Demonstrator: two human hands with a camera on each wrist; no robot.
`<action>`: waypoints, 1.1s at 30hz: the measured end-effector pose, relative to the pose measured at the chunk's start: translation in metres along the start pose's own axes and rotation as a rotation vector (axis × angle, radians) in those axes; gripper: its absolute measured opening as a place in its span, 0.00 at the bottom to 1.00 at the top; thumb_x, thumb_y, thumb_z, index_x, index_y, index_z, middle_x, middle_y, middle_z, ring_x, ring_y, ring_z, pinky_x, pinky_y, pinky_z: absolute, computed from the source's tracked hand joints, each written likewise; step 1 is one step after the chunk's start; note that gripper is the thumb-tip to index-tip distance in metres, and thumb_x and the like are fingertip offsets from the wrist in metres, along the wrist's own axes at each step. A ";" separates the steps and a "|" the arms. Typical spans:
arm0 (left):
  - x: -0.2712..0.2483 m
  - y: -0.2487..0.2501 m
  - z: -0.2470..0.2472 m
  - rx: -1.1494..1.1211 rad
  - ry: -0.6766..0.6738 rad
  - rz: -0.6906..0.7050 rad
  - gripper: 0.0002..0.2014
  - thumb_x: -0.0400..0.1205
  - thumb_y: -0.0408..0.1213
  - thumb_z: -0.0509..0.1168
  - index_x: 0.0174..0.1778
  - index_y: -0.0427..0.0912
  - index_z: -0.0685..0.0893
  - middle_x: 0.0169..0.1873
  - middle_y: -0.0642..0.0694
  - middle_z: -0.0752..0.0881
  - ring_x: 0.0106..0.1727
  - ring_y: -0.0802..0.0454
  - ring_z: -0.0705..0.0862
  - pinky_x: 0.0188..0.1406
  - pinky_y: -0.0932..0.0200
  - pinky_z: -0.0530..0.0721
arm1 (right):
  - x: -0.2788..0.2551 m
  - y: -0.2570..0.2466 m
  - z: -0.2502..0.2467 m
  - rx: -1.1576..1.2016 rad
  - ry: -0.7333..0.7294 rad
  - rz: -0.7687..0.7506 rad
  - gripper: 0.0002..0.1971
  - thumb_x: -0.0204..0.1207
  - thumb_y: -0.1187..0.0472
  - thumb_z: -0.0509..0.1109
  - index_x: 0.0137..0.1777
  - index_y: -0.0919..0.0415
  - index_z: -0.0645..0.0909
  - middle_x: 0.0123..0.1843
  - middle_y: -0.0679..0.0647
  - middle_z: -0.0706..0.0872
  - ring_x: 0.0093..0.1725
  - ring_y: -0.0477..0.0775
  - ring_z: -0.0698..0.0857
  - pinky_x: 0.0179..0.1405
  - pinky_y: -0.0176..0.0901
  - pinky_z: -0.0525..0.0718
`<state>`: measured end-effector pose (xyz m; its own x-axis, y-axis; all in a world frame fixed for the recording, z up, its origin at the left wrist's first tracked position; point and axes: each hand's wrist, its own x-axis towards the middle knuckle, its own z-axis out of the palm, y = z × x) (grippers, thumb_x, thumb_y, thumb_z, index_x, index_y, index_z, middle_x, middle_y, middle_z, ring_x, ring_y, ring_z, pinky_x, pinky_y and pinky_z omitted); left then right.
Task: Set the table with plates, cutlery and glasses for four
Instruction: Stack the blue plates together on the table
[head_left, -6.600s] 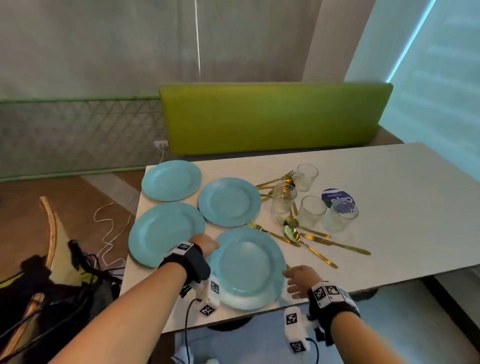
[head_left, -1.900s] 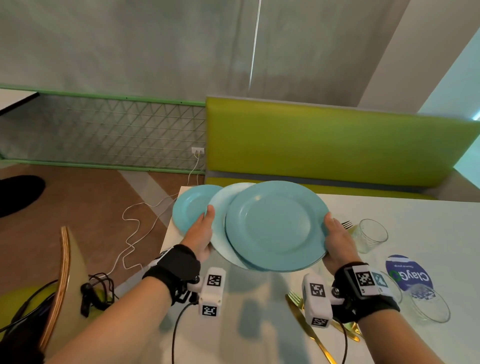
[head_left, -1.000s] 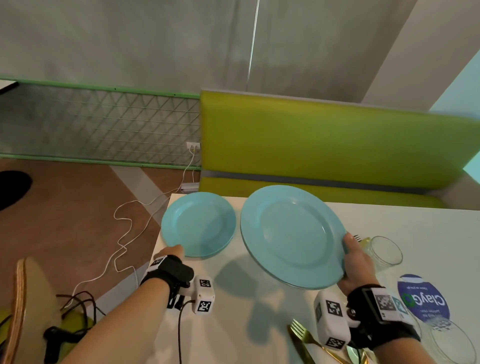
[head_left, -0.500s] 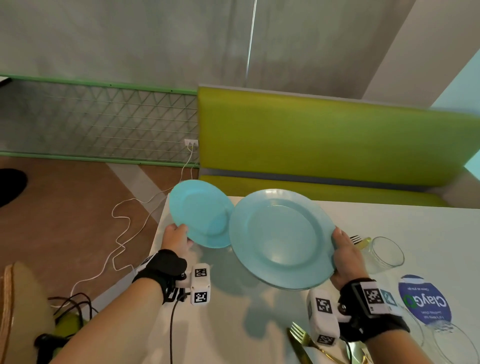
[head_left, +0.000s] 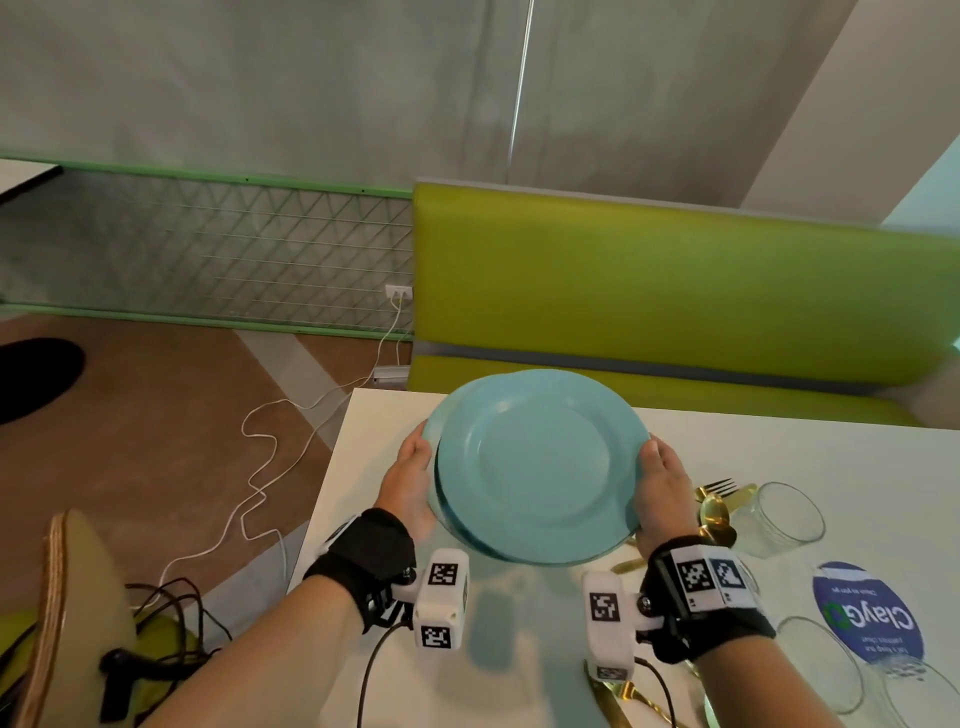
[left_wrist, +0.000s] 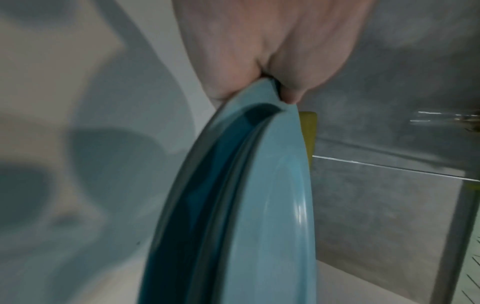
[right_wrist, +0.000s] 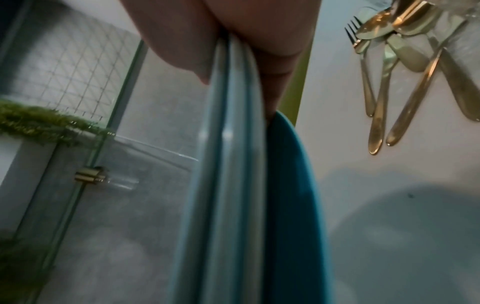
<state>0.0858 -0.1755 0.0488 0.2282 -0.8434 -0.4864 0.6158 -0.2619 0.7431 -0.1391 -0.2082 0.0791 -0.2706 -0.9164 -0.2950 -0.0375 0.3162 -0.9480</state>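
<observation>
A stack of light blue plates (head_left: 535, 462) hangs level above the far left corner of the white table (head_left: 779, 447). My left hand (head_left: 410, 480) grips the stack's left rim, thumb on top and fingers beneath. In the left wrist view, the left hand (left_wrist: 270, 82) pinches the plates (left_wrist: 259, 205) at their edge. My right hand (head_left: 662, 483) grips the right rim. The right wrist view shows several stacked plate edges (right_wrist: 228, 164) between thumb and fingers of the right hand (right_wrist: 228, 41). The bottom plate sits slightly offset to the left.
Gold cutlery (head_left: 717, 501) and a clear glass (head_left: 784, 519) lie right of the plates. Further glasses (head_left: 821, 665) and a round blue coaster (head_left: 867, 618) sit at the lower right. A green bench (head_left: 675, 291) runs behind the table. A chair (head_left: 57, 623) and cables are at the left.
My left hand lifted the plate that lay at the table's far left corner and brought it right, under the stack my right hand held. Both hands now hold the stack.
</observation>
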 end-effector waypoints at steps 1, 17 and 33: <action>-0.001 0.000 -0.001 -0.018 -0.015 0.003 0.17 0.89 0.40 0.47 0.72 0.51 0.72 0.60 0.48 0.82 0.51 0.51 0.83 0.40 0.55 0.83 | 0.000 0.001 0.002 -0.028 0.014 -0.021 0.18 0.85 0.54 0.53 0.70 0.56 0.75 0.64 0.56 0.81 0.62 0.59 0.80 0.65 0.57 0.79; 0.031 0.002 -0.036 0.028 0.204 -0.074 0.22 0.87 0.53 0.47 0.64 0.47 0.80 0.53 0.42 0.87 0.53 0.41 0.84 0.45 0.54 0.82 | 0.033 0.029 0.047 -0.085 -0.190 0.148 0.16 0.80 0.69 0.55 0.58 0.66 0.84 0.51 0.62 0.87 0.46 0.59 0.81 0.36 0.42 0.77; 0.099 0.011 -0.094 0.823 0.327 -0.087 0.14 0.84 0.30 0.57 0.60 0.32 0.84 0.63 0.36 0.83 0.64 0.36 0.81 0.64 0.53 0.78 | 0.069 0.068 0.110 -0.361 -0.322 0.246 0.06 0.75 0.68 0.65 0.39 0.61 0.82 0.34 0.58 0.81 0.42 0.58 0.77 0.42 0.44 0.73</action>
<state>0.1864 -0.2180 -0.0348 0.4871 -0.6617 -0.5700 -0.0672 -0.6791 0.7309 -0.0544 -0.2768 -0.0187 -0.0068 -0.8156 -0.5786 -0.3540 0.5431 -0.7614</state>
